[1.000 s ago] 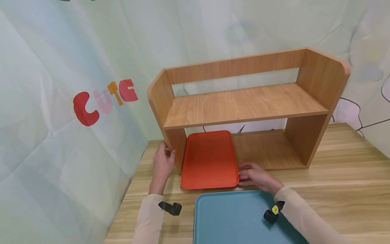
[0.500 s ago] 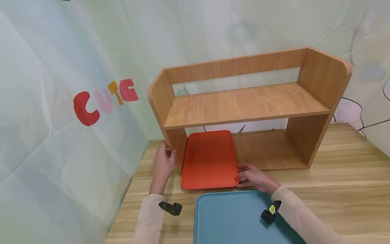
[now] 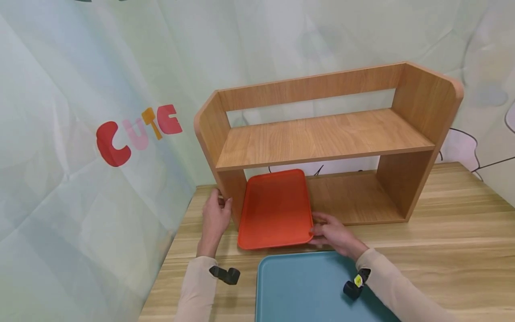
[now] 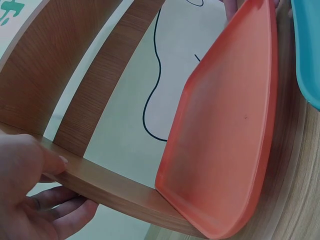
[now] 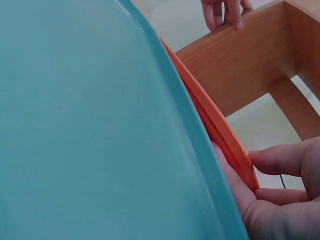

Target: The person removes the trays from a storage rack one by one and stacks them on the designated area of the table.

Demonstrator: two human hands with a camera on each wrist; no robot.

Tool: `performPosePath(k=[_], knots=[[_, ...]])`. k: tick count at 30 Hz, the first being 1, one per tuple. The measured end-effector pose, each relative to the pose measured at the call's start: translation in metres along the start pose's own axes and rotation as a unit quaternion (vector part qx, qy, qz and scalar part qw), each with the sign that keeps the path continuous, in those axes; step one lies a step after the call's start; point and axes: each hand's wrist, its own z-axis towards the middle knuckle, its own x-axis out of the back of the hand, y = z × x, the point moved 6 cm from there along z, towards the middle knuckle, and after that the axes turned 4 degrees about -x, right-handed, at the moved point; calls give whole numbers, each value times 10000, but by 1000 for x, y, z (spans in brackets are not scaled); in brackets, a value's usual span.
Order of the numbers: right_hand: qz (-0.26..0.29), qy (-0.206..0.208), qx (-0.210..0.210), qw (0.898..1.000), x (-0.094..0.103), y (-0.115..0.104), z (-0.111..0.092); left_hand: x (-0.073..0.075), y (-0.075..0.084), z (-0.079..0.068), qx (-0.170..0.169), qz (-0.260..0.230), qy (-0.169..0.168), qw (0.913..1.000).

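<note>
My left hand [image 3: 215,217] grips the front edge of the left side panel of a small wooden desk shelf [image 3: 330,136]. In the left wrist view, its thumb and fingers lie on either side of that panel [image 4: 120,187]. My right hand [image 3: 335,233] pinches the near right corner of an orange-red tray [image 3: 276,210], thumb on one face and fingers on the other, as the right wrist view shows. The tray sits tilted in the lower left bay, against the left panel, its near end sticking out past the shelf front.
A larger blue tray [image 3: 303,286] lies on the wood-grain table [image 3: 450,232] in front of the shelf, under my right forearm. A printed fabric backdrop [image 3: 141,62] with coloured letters hangs behind and to the left. Each wrist carries a small black camera.
The orange tray's far end has risen slightly and the tray has shifted a little left. My right hand has moved left and closed on its corner; the left hand stays put.
</note>
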Motion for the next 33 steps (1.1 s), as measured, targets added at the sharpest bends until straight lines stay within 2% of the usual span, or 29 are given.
performPosePath(k=[11,23,33], knots=[[214,266,11,9994,-1,3,1,1,0,-1,20,43,-32,10000],[109,931,-95,9956,2,-3,-3,-1,2,0,35,-3,-67,10000],[223,945,-6,9953,7,-11,-19,2,2,-2,-106,-57,90,9999]])
